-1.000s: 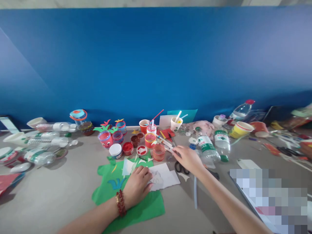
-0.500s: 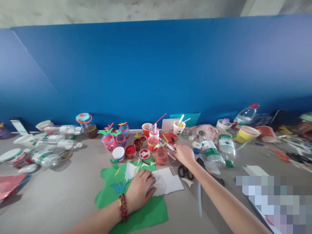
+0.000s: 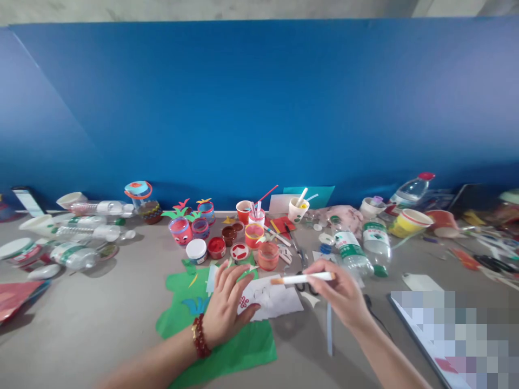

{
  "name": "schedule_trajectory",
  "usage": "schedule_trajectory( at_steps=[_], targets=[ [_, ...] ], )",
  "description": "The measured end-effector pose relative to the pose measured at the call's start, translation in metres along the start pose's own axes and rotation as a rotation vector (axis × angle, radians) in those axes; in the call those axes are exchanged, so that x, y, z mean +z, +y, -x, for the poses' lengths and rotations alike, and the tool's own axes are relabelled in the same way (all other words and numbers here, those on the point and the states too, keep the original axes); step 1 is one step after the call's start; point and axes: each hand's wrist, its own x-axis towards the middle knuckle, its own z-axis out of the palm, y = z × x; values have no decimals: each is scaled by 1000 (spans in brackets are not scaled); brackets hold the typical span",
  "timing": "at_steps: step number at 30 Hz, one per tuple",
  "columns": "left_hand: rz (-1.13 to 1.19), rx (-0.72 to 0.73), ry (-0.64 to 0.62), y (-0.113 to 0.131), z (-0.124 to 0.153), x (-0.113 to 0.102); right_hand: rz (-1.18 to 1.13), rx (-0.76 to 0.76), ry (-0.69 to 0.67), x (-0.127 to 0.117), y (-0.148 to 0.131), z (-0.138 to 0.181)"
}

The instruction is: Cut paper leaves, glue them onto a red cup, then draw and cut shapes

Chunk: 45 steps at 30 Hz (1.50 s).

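near the middle of the tabletop [image 3: 101, 324], by its front edge, the left hand [image 3: 227, 305] lies flat with fingers spread on the white paper [image 3: 279, 302], likely to stop it sliding on the green sheet [image 3: 235, 351], while the right hand [image 3: 343, 294] pinches a white pen [image 3: 302, 279] sideways just above the paper, in front of the paint pots [image 3: 217, 247].

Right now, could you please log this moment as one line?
left hand: open, on white paper | right hand: holding white marker | under paper: green sheet
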Motion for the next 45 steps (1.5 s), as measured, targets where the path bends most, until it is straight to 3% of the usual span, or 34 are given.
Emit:
schedule_trajectory(
  at_steps=[3, 7, 17, 20, 27, 42, 45],
  targets=[
    [-9, -6, -53, 5, 0, 1, -128, 74, -102, 29, -7, 13],
    [72, -15, -82, 12, 3, 4, -367, 213, -57, 59, -7, 17],
    [111, -14, -147, 18, -1, -2, -587, 345, -162, 94, 0, 18],
    [114, -12, -183, 16, 1, 3, -562, 361, -196, 99, 3, 20],
    [191, 12, -236, 15, 8, 13, -553, 354, -138, 106, 15, 28],
    [548, -92, -433, 28, -7, -5, -566, 289, -93, 102, 16, 35],
    [697, -140, -486, 28, -4, -10, -596, 295, 38, 86, 16, 24]
  ],
)
